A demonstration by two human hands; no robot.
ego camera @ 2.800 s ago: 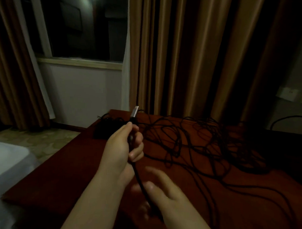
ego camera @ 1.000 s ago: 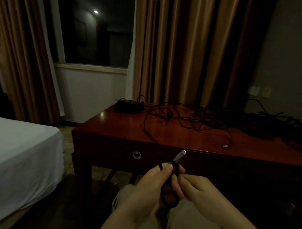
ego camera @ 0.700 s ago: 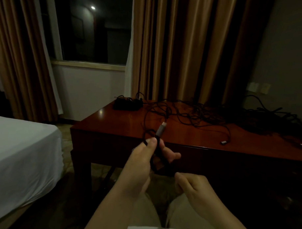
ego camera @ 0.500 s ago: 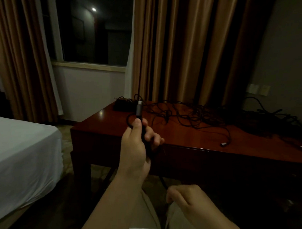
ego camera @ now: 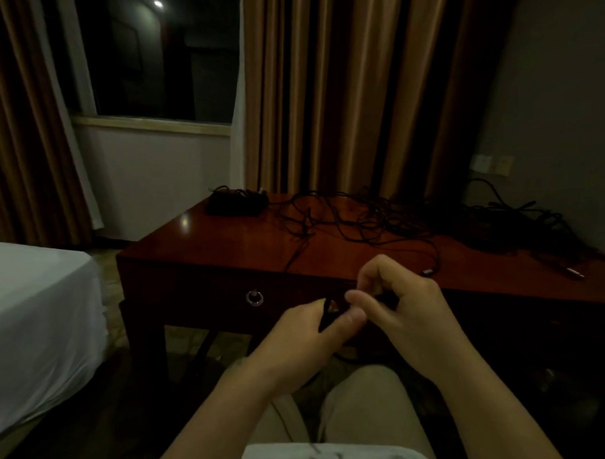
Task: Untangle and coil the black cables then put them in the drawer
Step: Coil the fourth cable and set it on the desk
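Left hand (ego camera: 290,345), lower centre of frame, pinches small coil of black cable (ego camera: 325,314); coil stands near upright. Right hand (ego camera: 404,318) touching just right of it, fingers curled, seemingly pinching cable. Free strand runs up-left onto table (ego camera: 225,247) toward cable tangle (ego camera: 397,219), upper centre. Drawer (ego camera: 255,297) closed, directly behind hands.

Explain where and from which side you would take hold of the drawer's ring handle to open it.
Grip the ring handle by its lower loop, coming straight from the front. It hangs against the shut drawer front, so a finger probably needs to hook under it and pull towards you.
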